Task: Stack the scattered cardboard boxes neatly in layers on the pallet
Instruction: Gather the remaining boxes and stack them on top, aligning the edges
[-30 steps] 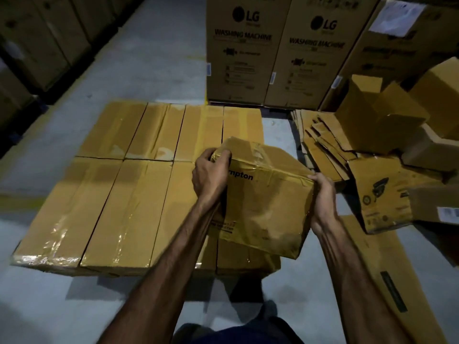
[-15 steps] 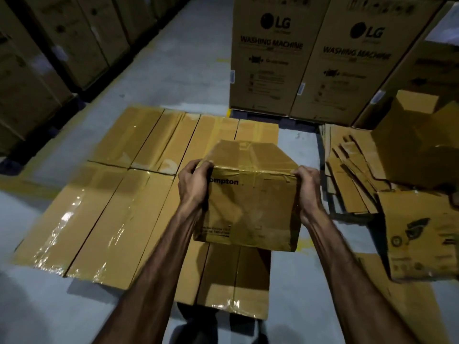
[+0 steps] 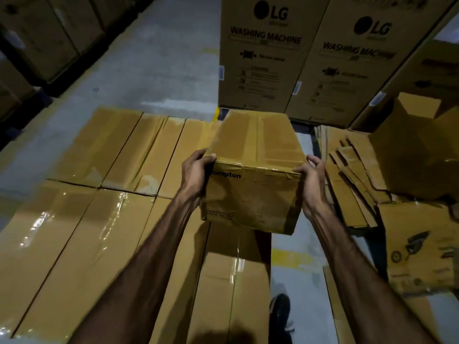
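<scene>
While we hold the taped cardboard box (image 3: 255, 170) in the middle of the frame, it hangs above the right end of a flat layer of boxes (image 3: 82, 219) that fills the lower left. Our left hand (image 3: 196, 171) clamps its left top corner, fingers curled over the edge, and our right hand (image 3: 311, 178) grips the right top corner the same way, so both grips are pinching the box between them. The box is a plain brown rectangular carton, glossy with clear tape over its top seam and upper edge, slightly creased, with "ompton" printed in dark letters on the near face.

The layer below is made of long, narrow cartons lying side by side in two rows, their tops shiny with tape that catches the light. We cannot see a pallet under them.

At the top of the frame stand two tall LG washing machine cartons (image 3: 260, 53), matt and printed in black. To the right lies a stack of flattened cardboard sheets (image 3: 347, 175), with an open empty carton (image 3: 417, 150) beside it and a printed carton (image 3: 422, 247) lower right. Dark stacked cartons (image 3: 49, 33) line the upper left along the grey concrete floor (image 3: 154, 70). A dark shoe (image 3: 280, 316) shows at the bottom.
</scene>
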